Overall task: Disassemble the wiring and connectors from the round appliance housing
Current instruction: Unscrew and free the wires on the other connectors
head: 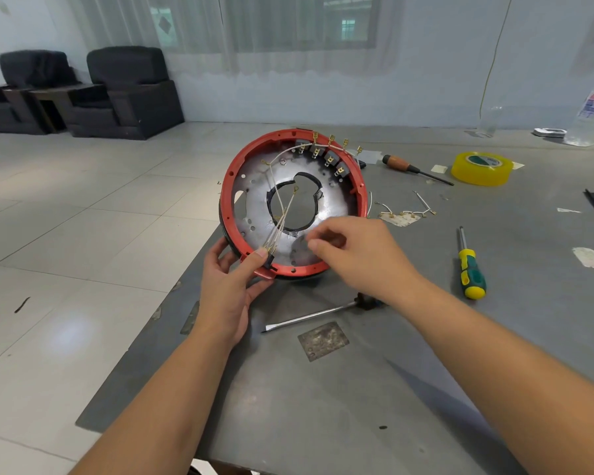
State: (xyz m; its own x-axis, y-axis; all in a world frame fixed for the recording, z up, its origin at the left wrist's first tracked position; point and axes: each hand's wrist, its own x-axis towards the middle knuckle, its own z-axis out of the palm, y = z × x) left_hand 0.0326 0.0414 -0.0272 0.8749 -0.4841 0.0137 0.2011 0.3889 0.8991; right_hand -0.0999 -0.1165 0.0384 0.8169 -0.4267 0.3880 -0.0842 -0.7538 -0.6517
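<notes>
A round housing with a red rim (227, 186) and a silver inner plate stands tilted on the grey table's left edge. White wires (279, 221) with brass terminals run across its central hole, and several dark connector blocks (330, 160) sit along the upper rim. My left hand (228, 286) grips the lower rim, its thumb pressing the wire ends against it. Over the plate's lower right, my right hand (354, 250) hovers with fingers curled; whether it pinches a wire is hidden.
Loose removed wires (405, 212) lie right of the housing. A flat screwdriver (309, 317) lies under my right wrist, a green-yellow screwdriver (471, 269) further right, a wood-handled one (415, 169) and yellow tape (481, 168) at the back. The table edge falls off to the left.
</notes>
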